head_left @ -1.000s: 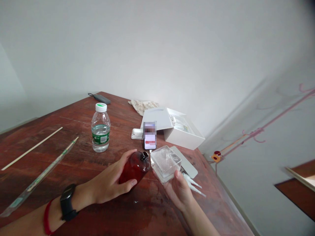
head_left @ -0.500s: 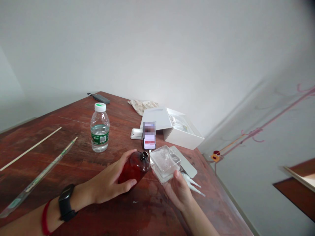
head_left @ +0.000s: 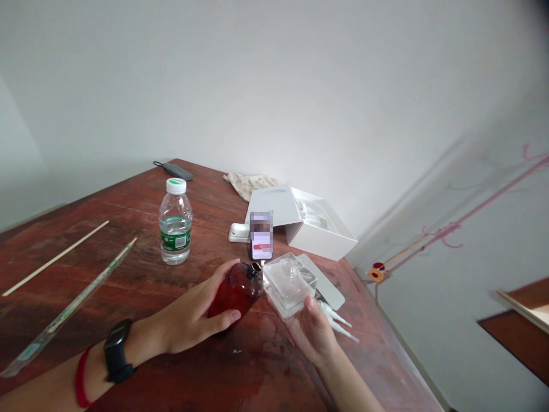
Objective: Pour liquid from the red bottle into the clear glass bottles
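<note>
In the head view, my left hand (head_left: 205, 312) is wrapped round a dark red-brown bottle (head_left: 240, 292). The bottle is uncapped and tilts to the right, its open neck pointing at the clear box. My right hand (head_left: 312, 329) grips a clear, square plastic box (head_left: 290, 284) from below, thumb on its near right side. A round shape shows at the box's far side; I cannot tell what is inside. Bottle neck and box are close together. Behind them a phone (head_left: 261, 243) stands upright with its screen lit.
On the wooden table (head_left: 171, 372), a water bottle (head_left: 175, 229) stands left. Further left lie a thin stick (head_left: 55, 257) and a wrapped chopstick pack (head_left: 81, 300). An open white box (head_left: 319, 237), a cloth (head_left: 249, 183), a grey device (head_left: 178, 171) and pale nozzle-tipped tubes (head_left: 338, 320) lie around.
Both hands keep their holds on the bottle and the clear box. The whole view has shifted very slightly; nothing else visibly differs.
</note>
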`<action>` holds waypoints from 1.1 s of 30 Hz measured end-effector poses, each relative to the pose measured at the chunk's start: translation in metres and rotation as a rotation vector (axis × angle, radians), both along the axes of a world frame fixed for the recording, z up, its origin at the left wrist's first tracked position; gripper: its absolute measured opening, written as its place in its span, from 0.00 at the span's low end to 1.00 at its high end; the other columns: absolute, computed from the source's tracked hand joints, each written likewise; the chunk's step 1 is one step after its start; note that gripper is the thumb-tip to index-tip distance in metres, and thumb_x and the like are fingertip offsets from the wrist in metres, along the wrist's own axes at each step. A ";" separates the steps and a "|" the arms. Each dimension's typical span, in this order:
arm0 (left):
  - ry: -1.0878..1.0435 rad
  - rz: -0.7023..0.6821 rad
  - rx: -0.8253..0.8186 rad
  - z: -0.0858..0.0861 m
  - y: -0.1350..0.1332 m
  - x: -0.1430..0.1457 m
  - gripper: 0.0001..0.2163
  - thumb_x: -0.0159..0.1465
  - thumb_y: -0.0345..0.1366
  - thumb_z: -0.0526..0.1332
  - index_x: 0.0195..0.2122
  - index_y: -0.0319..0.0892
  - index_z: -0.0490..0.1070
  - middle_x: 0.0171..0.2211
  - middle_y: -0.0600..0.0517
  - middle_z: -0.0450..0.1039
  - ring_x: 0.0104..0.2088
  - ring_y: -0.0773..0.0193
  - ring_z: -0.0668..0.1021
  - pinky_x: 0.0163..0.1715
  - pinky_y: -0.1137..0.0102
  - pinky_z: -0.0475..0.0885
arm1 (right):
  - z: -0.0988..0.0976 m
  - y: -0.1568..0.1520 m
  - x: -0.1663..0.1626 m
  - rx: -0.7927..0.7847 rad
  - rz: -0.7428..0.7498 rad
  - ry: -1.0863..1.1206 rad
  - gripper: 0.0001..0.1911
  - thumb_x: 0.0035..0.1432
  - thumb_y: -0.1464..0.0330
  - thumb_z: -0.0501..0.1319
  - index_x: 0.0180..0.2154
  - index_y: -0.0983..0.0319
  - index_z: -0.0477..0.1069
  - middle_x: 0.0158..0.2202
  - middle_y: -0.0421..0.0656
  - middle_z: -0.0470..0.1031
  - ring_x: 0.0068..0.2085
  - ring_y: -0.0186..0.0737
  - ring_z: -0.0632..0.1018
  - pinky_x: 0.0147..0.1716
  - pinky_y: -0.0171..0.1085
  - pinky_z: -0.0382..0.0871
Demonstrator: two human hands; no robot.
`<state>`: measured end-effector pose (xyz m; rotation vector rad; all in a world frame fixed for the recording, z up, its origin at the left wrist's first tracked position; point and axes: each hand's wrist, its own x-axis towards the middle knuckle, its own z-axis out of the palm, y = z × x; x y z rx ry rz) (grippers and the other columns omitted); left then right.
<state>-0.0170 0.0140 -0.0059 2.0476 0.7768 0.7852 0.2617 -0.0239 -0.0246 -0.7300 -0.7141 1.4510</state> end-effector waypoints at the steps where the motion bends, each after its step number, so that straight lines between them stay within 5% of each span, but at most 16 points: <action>1: 0.001 0.002 0.002 0.000 -0.001 0.000 0.38 0.75 0.51 0.60 0.78 0.45 0.42 0.76 0.38 0.58 0.73 0.40 0.67 0.72 0.46 0.63 | 0.001 0.000 -0.001 0.001 -0.014 0.006 0.41 0.49 0.55 0.81 0.63 0.51 0.75 0.59 0.47 0.85 0.60 0.60 0.83 0.66 0.60 0.71; 6: 0.030 0.016 -0.013 -0.006 0.000 -0.001 0.39 0.77 0.51 0.57 0.80 0.46 0.38 0.79 0.40 0.49 0.77 0.41 0.58 0.76 0.46 0.56 | 0.003 0.000 -0.005 -0.001 -0.019 0.014 0.43 0.49 0.55 0.81 0.65 0.51 0.73 0.57 0.48 0.85 0.57 0.61 0.84 0.65 0.61 0.71; 15: 0.059 -0.004 -0.063 -0.002 0.000 -0.002 0.40 0.77 0.54 0.55 0.80 0.44 0.34 0.80 0.40 0.45 0.78 0.43 0.56 0.77 0.46 0.52 | 0.001 0.000 -0.003 0.017 -0.016 -0.021 0.47 0.51 0.52 0.79 0.69 0.54 0.69 0.60 0.52 0.83 0.59 0.64 0.83 0.65 0.64 0.71; 33: -0.001 0.031 -0.040 -0.002 0.002 0.002 0.47 0.69 0.54 0.67 0.78 0.44 0.40 0.74 0.34 0.61 0.69 0.37 0.72 0.70 0.46 0.66 | 0.000 0.003 0.002 0.028 0.061 -0.004 0.37 0.51 0.56 0.80 0.62 0.51 0.76 0.57 0.46 0.85 0.57 0.59 0.84 0.64 0.59 0.73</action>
